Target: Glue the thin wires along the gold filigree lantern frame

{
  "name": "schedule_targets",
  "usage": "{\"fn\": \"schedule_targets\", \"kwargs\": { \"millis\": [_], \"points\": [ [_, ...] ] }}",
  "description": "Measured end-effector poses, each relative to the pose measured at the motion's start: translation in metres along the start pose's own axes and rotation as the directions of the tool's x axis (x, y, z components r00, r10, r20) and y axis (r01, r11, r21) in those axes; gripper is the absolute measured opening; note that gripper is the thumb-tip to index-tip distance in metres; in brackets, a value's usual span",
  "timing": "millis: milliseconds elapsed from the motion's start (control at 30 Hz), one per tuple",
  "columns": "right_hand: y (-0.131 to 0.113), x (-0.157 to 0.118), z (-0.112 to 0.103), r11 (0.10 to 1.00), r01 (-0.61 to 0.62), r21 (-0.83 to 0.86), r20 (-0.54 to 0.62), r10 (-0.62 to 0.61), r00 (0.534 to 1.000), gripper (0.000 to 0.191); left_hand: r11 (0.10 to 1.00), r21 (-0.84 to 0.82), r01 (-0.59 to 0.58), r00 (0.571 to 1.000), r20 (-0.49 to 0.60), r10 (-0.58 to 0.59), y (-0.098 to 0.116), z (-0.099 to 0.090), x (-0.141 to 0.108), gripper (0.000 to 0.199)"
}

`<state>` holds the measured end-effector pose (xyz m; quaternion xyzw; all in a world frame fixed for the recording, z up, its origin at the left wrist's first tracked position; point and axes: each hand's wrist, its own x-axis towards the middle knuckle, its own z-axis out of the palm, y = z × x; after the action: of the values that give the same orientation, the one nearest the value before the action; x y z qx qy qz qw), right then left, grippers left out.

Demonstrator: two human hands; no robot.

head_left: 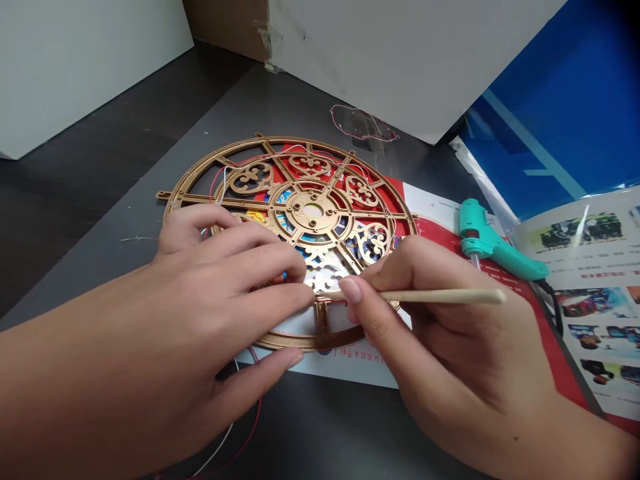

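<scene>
Two bare hands working over a gold openwork wheel frame [310, 213], head-mounted view looking forward and down. The frame lies flat on a red-and-white printed sheet [430, 207], which rests on a dark grey surface [210, 147]. It has a central hub, radial spokes and scrollwork panels, with coloured pieces showing through the openings.

Left hand [225, 280]: fingers extended and slightly spread, not closed around anything, lying across the near-left part of the frame. The thumb lies lower, past the near rim, over the printed sheet. A small red and blue object shows beneath the fingertips, but it is too hidden to identify.

Right hand [425, 313]: thumb and fingers closed in a pinch on a thin wooden stick [440, 297], held roughly level. Its tip reaches the scrollwork just beside the left fingertips; whether it touches is hard to say from this angle.

Red and white wires [245, 427] run along the frame and trail off its near edge onto the surface.

To the right: a teal hot glue gun [493, 240] lying on the printed sheet, and a leaflet with colour photographs [580, 280]. Beyond these lie a blue plastic sheet [545, 100] and a white board [400, 60]. A transparent cut piece with a pink outline [363, 123] lies just beyond the frame, near the foot of the white board.
</scene>
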<state>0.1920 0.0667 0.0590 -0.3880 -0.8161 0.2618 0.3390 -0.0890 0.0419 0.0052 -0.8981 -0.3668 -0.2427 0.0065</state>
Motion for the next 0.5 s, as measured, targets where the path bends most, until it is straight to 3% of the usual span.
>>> {"fn": "schedule_targets", "kwargs": {
  "millis": [333,500],
  "points": [
    [0.006,-0.007,0.005,0.996,0.088,-0.004,0.037,-0.087,0.996,0.039,1.0,-0.018,0.006,1.0,-0.007,-0.007,0.001,0.001,0.003,0.022],
    [0.01,-0.013,0.007,0.983,0.134,-0.122,0.038,-0.13,0.991,0.045,0.999,0.018,-0.029,1.0,-0.008,0.029,0.0,0.001,0.002,0.021]
  ]
}}
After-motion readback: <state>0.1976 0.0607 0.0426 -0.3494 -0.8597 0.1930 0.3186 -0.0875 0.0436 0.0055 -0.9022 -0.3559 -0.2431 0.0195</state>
